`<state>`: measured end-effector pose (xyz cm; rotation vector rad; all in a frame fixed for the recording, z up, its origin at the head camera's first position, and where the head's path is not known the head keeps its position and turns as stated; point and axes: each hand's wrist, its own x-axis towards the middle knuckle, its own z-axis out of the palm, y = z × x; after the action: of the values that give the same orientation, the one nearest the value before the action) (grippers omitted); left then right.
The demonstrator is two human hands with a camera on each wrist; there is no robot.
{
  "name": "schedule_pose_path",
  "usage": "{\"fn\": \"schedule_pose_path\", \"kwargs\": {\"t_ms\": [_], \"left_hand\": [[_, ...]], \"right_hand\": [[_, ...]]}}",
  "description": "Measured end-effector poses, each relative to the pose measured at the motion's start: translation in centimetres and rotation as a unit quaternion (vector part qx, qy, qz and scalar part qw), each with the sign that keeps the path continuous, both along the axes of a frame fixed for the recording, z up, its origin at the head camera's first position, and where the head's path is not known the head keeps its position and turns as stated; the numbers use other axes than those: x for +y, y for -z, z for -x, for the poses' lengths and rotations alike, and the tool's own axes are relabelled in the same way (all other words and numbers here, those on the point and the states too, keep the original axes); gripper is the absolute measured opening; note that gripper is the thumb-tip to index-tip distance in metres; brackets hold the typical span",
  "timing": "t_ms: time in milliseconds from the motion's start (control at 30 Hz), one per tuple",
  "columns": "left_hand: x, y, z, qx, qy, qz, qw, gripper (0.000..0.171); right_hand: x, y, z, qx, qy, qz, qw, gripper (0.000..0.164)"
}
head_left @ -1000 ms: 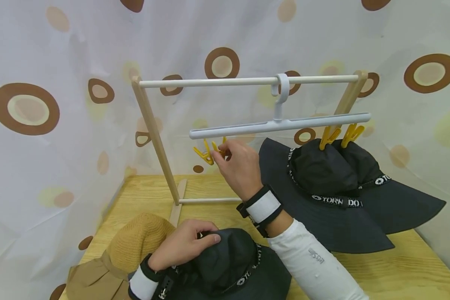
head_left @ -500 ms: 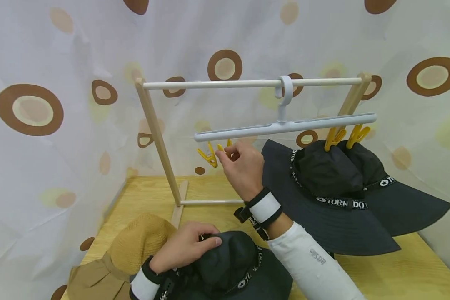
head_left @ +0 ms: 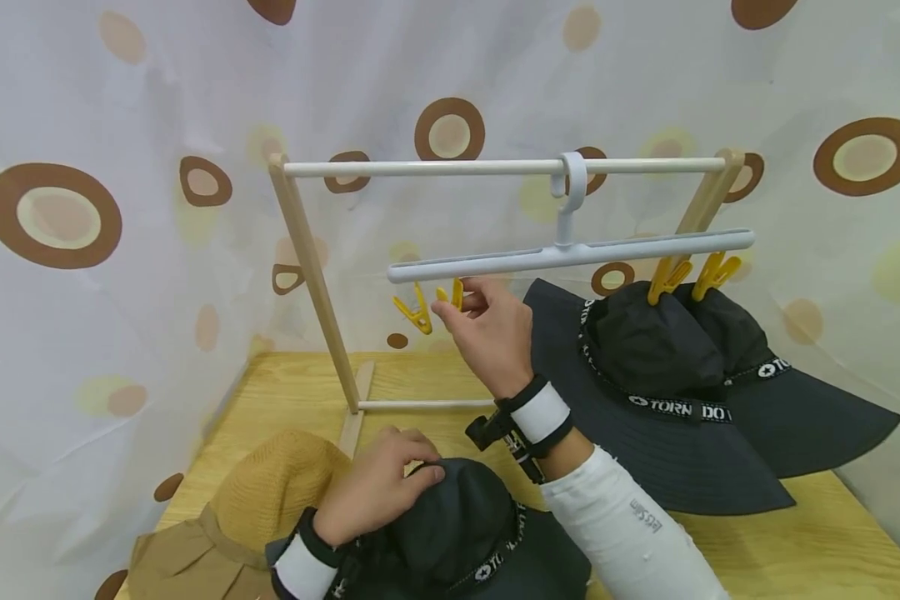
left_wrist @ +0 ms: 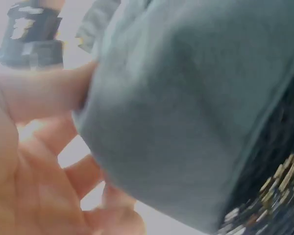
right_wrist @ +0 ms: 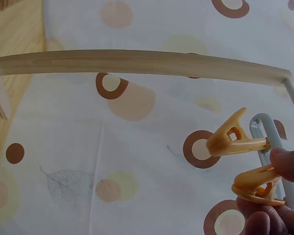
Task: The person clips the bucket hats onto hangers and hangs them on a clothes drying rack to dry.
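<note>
- Below the white hanger (head_left: 487, 264), the right hand (head_left: 492, 336) pinches a yellow clip (head_left: 457, 293) between its fingers, beside another clip (right_wrist: 237, 146).
- Over the worktop (head_left: 285, 383), the left hand (head_left: 378, 487) pinches the lower black hat (head_left: 453, 521) between its fingers.

A black brimmed hat (head_left: 457, 512) and a yellow plastic clip (right_wrist: 257, 183), one in each hand.
The hat stands crown up below the white hanger (head_left: 487, 265), its soft crown gripped by the left hand (head_left: 382, 483), white lettering along its band. The clip, pinched by the right hand (head_left: 495, 333), is at the hanger's left part, beside a matching clip (head_left: 417, 313).
</note>
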<state>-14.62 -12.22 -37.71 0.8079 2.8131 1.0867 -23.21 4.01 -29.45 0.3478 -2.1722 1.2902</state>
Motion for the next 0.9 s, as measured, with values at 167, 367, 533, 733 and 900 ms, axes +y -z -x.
{"fn": "schedule_pose_path", "kwargs": {"t_ms": [167, 367, 533, 733, 900], "left_hand": [[0.8, -0.7, 0.4, 0.042, -0.056, 0.032, 0.997, 0.011], [1.2, -0.9, 0.4, 0.037, -0.069, 0.029, 0.9965, 0.011], [1.4, -1.1, 0.4, 0.033, -0.067, 0.02, 0.997, 0.012], [1.8, -0.9, 1.1, 0.052, -0.034, 0.006, 0.9981, 0.012], [1.9, -0.9, 2.0, 0.042, 0.025, -0.028, 0.9984, 0.013]], "right_hand": [[0.4, -0.6, -0.2, -0.014, -0.007, -0.012, 1.0, 0.033], [0.6, -0.7, -0.4, -0.036, -0.012, -0.02, 0.999, 0.033], [0.8, -0.8, -0.3, -0.038, -0.02, -0.022, 0.999, 0.032], [1.2, -1.1, -0.4, -0.053, -0.034, -0.019, 0.998, 0.033], [1.5, -1.5, -0.8, -0.074, -0.053, -0.024, 0.996, 0.031]]}}
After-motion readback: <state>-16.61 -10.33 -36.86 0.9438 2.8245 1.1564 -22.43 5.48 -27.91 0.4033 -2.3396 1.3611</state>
